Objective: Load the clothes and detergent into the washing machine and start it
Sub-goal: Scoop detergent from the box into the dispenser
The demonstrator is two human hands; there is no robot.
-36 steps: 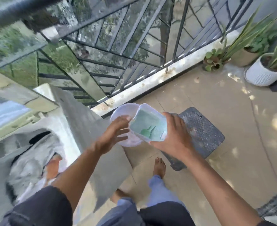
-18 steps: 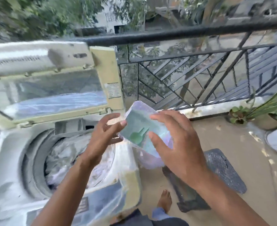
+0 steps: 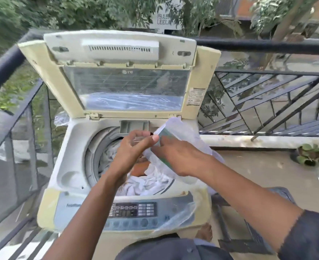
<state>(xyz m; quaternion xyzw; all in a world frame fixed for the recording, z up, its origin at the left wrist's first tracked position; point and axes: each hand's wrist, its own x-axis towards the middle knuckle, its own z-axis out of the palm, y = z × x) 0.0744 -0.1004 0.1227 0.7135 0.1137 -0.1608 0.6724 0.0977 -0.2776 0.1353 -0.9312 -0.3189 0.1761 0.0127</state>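
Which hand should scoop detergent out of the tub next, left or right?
Left, probably. The left hand sits at the open mouth of the detergent tub, fingers already there. The right hand grips the tub from the side over the drum, so it is occupied.

The washing machine point(image 3: 61, 166) is pale yellow and white. Its button panel point(image 3: 132, 210) is blue-grey. The clothes point(image 3: 145, 184) inside are white. The railing point(image 3: 267, 46) is black.
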